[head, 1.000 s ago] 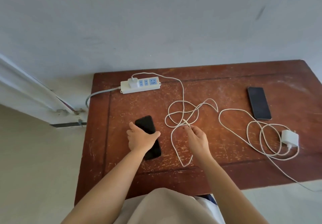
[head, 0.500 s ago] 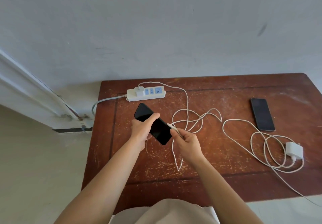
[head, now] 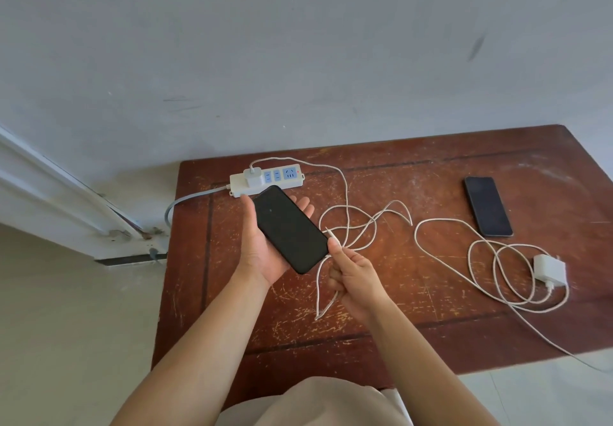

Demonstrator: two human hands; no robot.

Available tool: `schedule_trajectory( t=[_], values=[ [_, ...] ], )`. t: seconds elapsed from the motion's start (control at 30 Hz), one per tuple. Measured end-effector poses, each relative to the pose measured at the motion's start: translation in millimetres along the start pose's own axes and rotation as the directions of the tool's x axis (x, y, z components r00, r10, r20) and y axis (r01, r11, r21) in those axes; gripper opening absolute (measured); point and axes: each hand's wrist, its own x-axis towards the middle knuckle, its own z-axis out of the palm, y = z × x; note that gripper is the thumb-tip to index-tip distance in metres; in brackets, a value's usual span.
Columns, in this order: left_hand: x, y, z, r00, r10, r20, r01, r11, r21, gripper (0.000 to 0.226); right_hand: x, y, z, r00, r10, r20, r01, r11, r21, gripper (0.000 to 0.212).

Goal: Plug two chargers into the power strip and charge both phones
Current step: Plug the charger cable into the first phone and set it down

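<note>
My left hand [head: 262, 253] holds a black phone [head: 290, 228] lifted above the table, screen up. My right hand [head: 353, 276] pinches the plug end of a white cable [head: 346, 200], its tip right beside the phone's lower end. That cable runs to a white charger [head: 253, 176] plugged into the white power strip [head: 265, 181] at the table's back left. A second black phone [head: 487, 206] lies flat at the right. A second white charger [head: 549, 270] lies unplugged near it with its coiled cable [head: 477, 266].
The worn brown wooden table [head: 431, 332] stands against a grey wall. The power strip's grey cord [head: 185, 201] drops off the left edge towards a white door frame [head: 49, 186]. The second cable trails off the table's front right edge.
My left hand has lifted the black phone off the table and turned it up in the palm. My right hand has brought the cable plug up to the phone's lower end.
</note>
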Motion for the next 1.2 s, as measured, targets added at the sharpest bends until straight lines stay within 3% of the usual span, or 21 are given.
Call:
schedule_trajectory(
  t=[0.1,0.23,0.33,0.5,0.73,0.97,1.2],
  values=[
    [6,7,4,0.997,-0.061,0.041,0.063,0.997,-0.042,0.101,-5,0,0,1.000,0.018,0.004,-0.018,0.999,-0.045,0.041],
    [7,17,3,0.994,-0.102,0.049,0.107,0.987,-0.117,0.089,-10,5,-8,0.998,0.059,-0.033,-0.056,0.995,0.086,0.045],
    [5,25,3,0.991,-0.082,0.109,0.098,0.983,-0.156,0.074,-15,6,-12,1.000,0.014,-0.027,-0.012,0.997,0.080,0.040],
    [4,32,10,0.973,-0.096,0.210,0.132,0.978,-0.164,0.084,-30,-1,-6,0.993,-0.103,0.058,0.103,0.995,0.006,0.034],
    [10,42,32,0.997,-0.066,-0.047,0.056,0.981,-0.186,0.072,-42,-15,10,0.994,-0.109,0.025,0.110,0.993,-0.045,0.026],
    [1,38,50,0.997,-0.073,-0.041,0.058,0.954,-0.293,0.055,-47,-22,29,0.971,-0.232,-0.059,0.222,0.965,-0.136,0.035],
    [-3,38,56,0.996,-0.081,-0.031,0.066,0.937,-0.343,0.057,-50,-24,38,0.916,-0.399,-0.037,0.371,0.879,-0.300,0.016]
  ],
)
